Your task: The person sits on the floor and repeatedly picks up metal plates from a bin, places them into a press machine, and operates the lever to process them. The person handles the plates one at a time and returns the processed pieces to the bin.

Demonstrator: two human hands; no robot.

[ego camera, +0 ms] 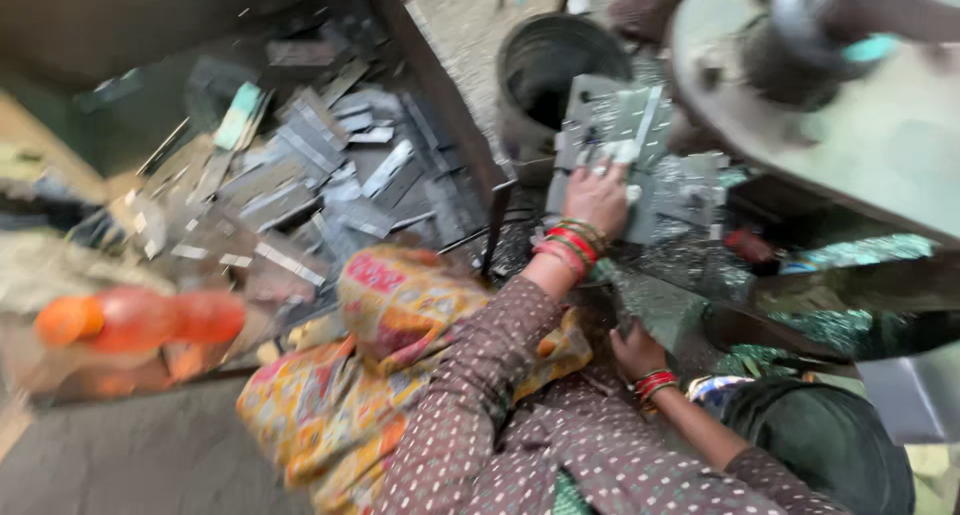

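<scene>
The whole view is blurred by motion. My left hand [597, 197], with red and green bangles at the wrist, reaches forward and lies on a pile of grey punched metal plates [625, 125], its fingers bent over one plate. My right hand [637, 350], also with red bangles, stays close to my body with the fingers curled at the edge of a dark metal sheet [665, 310]. Whether it grips the sheet is hidden by blur. Both arms wear a brown dotted sleeve [480, 375].
A dark open box [300, 165] full of grey metal strips fills the left. A black bucket [545, 75] stands behind the plates. A big grey-green machine wheel [850, 145] overhangs the right. An orange bottle [140, 320] and a colourful cloth [400, 305] lie near my lap.
</scene>
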